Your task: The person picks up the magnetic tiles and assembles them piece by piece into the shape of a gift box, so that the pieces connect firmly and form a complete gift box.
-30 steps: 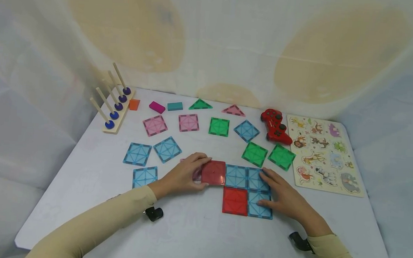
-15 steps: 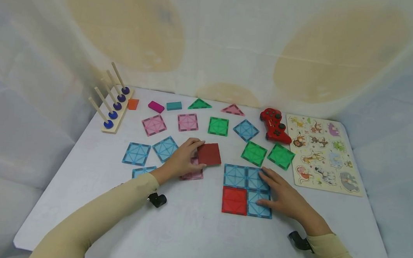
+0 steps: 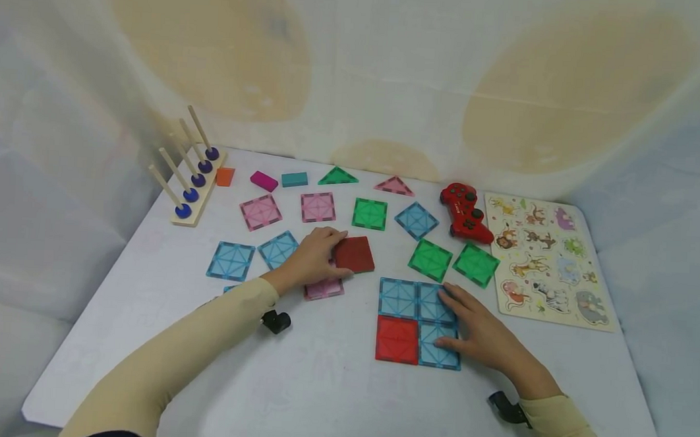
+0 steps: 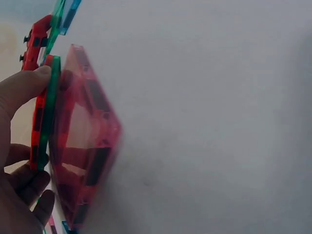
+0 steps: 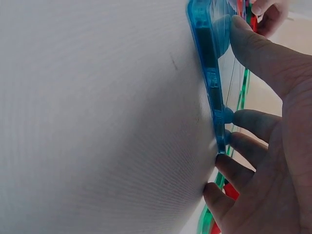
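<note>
My left hand (image 3: 309, 259) pinches a red square magnetic tile (image 3: 355, 255) between thumb and fingers. In the left wrist view a green tile (image 4: 50, 105) lies flat against it, in the same grip. A pink tile (image 3: 325, 288) is close below, partly hidden by that hand. To the right, three blue tiles (image 3: 398, 297) and one red tile (image 3: 398, 340) lie edge to edge as a larger square. My right hand (image 3: 477, 331) rests at its right side, thumb and fingertips touching blue tiles, fingers spread.
Loose blue (image 3: 231, 260), pink (image 3: 317, 207) and green tiles (image 3: 430, 260) lie around the white table (image 3: 317, 388). Behind are a peg stand (image 3: 193, 204), small blocks (image 3: 294, 178), triangular tiles (image 3: 338, 175), a red game controller (image 3: 466, 213) and an animal puzzle board (image 3: 552, 262).
My left hand has lifted the red tile away from the upper left edge of the joined square and moved it back and slightly left. My right hand has stayed in place.
</note>
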Tool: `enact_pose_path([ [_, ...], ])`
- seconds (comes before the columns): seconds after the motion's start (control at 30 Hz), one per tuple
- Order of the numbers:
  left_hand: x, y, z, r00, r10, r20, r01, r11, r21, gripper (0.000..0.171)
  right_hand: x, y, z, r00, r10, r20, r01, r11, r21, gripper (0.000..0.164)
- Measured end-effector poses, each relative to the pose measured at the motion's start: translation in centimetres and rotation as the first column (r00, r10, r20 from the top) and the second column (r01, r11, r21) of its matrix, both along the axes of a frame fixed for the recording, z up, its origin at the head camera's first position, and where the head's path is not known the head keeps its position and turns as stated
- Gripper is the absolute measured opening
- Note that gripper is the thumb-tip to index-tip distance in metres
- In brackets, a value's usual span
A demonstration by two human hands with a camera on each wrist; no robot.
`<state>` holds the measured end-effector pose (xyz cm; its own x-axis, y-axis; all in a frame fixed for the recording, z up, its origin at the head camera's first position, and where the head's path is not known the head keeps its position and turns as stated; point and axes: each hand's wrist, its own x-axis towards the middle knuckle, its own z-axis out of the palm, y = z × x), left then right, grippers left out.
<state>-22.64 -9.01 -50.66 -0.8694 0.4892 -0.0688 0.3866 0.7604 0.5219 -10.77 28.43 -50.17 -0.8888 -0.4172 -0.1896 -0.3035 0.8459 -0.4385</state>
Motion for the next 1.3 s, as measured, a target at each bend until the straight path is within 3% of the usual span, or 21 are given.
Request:
enact_pose_path([
  [0.13, -0.5, 0.3, 0.4, 0.999, 0.005, 0.04, -0.004, 1.0, -0.018, 0.088, 0.0, 0.1, -0.1, 1.0, 0.004, -0.004, -0.004, 1.0, -0.006, 0.098],
  [0.37, -1.1, 0.2, 1.0, 0.992, 0.048, 0.119, -0.052, 0.998, 0.031, 0.081, 0.0, 0.1, -0.2, 1.0, 0.012, -0.014, -0.013, 1.0, -0.016, 0.098],
  [0.7, -1.6, 0.0, 1.1, 0.992, 0.089, 0.09, -0.097, 0.991, 0.089, 0.074, 0.0, 0.1, -0.2, 1.0, 0.008, -0.006, -0.009, 1.0, -0.012, 0.098],
  [0.87, -1.7, 0.0, 0.9, 0.996, 0.086, 0.037, -0.089, 0.992, 0.09, 0.078, -0.1, -0.2, 0.3, 0.999, 0.026, -0.036, -0.025, 1.0, 0.018, 0.097],
  [1.1, -1.7, 0.0, 0.7, 0.997, 0.069, 0.045, -0.071, 0.997, 0.032, 0.079, -1.2, -2.9, 1.7, 0.99, 0.099, -0.104, -0.099, 0.995, 0.008, 0.087],
  [1.3, -1.8, 0.1, 0.9, 0.995, 0.065, 0.075, -0.07, 0.995, 0.076, 0.079, -3.1, -6.7, 2.1, 0.977, 0.192, -0.092, -0.191, 0.981, 0.02, 0.086],
])
